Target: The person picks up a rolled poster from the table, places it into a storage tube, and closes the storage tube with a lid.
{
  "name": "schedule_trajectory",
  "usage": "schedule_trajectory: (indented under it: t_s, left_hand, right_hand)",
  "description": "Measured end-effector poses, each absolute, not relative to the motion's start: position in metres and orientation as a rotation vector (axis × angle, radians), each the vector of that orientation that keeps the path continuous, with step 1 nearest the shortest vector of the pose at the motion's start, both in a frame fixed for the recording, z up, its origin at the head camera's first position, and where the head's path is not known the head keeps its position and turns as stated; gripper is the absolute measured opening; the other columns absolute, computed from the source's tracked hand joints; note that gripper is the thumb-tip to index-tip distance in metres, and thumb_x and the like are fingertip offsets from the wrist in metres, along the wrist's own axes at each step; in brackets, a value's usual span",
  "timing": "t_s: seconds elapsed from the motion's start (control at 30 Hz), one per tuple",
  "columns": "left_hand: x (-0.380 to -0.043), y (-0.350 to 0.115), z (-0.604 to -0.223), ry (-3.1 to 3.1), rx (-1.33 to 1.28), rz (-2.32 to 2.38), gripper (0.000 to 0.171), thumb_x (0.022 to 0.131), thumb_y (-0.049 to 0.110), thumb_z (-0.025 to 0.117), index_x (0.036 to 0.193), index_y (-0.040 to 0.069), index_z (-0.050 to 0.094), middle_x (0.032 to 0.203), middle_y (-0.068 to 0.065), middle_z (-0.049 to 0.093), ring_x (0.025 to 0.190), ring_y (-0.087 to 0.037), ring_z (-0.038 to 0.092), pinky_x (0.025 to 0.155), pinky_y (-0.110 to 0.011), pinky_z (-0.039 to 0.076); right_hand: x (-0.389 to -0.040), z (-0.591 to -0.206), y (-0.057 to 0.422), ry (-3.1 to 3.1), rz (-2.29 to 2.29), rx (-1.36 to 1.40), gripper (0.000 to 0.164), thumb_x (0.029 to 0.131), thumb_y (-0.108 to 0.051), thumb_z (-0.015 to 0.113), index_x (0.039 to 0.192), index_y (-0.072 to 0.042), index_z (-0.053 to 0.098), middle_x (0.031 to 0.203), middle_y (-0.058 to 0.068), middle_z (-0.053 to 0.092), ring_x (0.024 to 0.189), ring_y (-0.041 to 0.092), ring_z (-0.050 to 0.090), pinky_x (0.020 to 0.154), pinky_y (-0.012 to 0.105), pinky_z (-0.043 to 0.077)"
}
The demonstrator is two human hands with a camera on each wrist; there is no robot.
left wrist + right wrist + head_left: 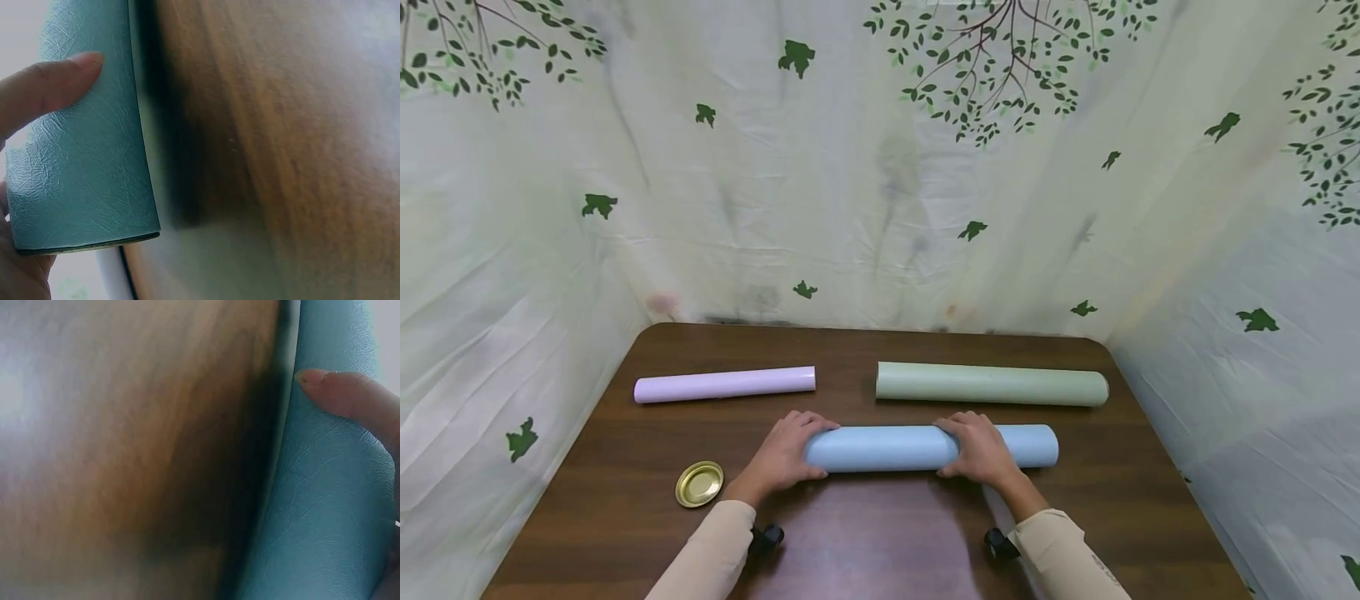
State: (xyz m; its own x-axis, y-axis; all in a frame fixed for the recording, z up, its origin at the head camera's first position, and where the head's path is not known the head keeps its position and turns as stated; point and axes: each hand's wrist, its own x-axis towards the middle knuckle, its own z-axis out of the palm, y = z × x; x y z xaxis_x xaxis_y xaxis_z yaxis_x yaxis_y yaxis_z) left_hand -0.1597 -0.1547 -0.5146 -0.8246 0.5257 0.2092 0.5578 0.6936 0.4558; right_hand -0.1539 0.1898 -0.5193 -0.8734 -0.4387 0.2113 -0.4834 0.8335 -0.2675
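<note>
A light blue roll [883,449] lies crosswise before me, its surface finely creased in the wrist views. My left hand [786,450] grips it near its left end, with the thumb [69,78] on the near side and the fingers behind. Farther right along the same roll, my right hand [979,450] holds it, its thumb [340,394] pressed on the near side. The roll's right end sticks out past that hand. Most of the fingers are hidden behind the roll in the wrist views. Whether it touches the table I cannot tell.
Behind, a thin lilac roll [725,384] lies at the left and a thicker pale green roll [991,384] at the right. A small round gold dish or lid [699,484] sits left of my left hand. The brown wooden table [880,533] backs onto a leaf-printed curtain [850,208].
</note>
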Motion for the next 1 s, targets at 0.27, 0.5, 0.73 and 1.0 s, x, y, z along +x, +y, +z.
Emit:
schedule_trajectory:
  t_s: [0.27,0.5,0.73,1.0]
  left_hand:
    - [-0.154,-0.156,-0.521,-2.862,-0.867,-0.828,0.064,0.060,0.017,0.091,0.118,0.013,0.065,0.112,-0.003,0.061,0.104,-0.026,0.051,0.088,-0.047,0.040]
    - [-0.153,-0.156,-0.521,-2.834,-0.876,-0.787,0.065,0.060,0.017,0.091,0.119,0.014,0.064,0.112,-0.003,0.061,0.104,-0.027,0.052,0.087,-0.047,0.041]
    - [-0.149,-0.156,-0.519,-2.844,-0.830,-0.810,0.064,0.062,0.025,0.091,0.119,0.013,0.064,0.114,-0.005,0.060,0.108,-0.029,0.051,0.090,-0.051,0.037]
    - [-0.150,-0.156,-0.516,-2.775,-0.829,-0.875,0.064,0.062,0.033,0.090,0.119,0.016,0.065,0.119,-0.005,0.056,0.112,-0.030,0.049,0.092,-0.053,0.032]
  right_hand:
    - [-0.149,-0.522,0.185,-2.862,0.454,0.724,0.075,0.052,-0.038,0.093,0.117,-0.013,0.068,0.107,0.004,0.066,0.098,0.026,0.059,0.087,0.046,0.044]
    - [-0.147,-0.520,0.183,-2.891,0.480,0.689,0.077,0.053,-0.037,0.093,0.120,-0.011,0.067,0.110,0.007,0.065,0.101,0.029,0.058,0.089,0.048,0.043]
    - [-0.148,-0.513,0.184,-2.908,0.538,0.771,0.075,0.057,-0.037,0.092,0.123,-0.010,0.065,0.113,0.007,0.064,0.107,0.030,0.057,0.094,0.051,0.039]
    - [-0.146,-0.507,0.194,-2.880,0.712,0.801,0.072,0.064,-0.033,0.090,0.127,-0.011,0.062,0.122,0.009,0.058,0.114,0.032,0.051,0.099,0.058,0.029]
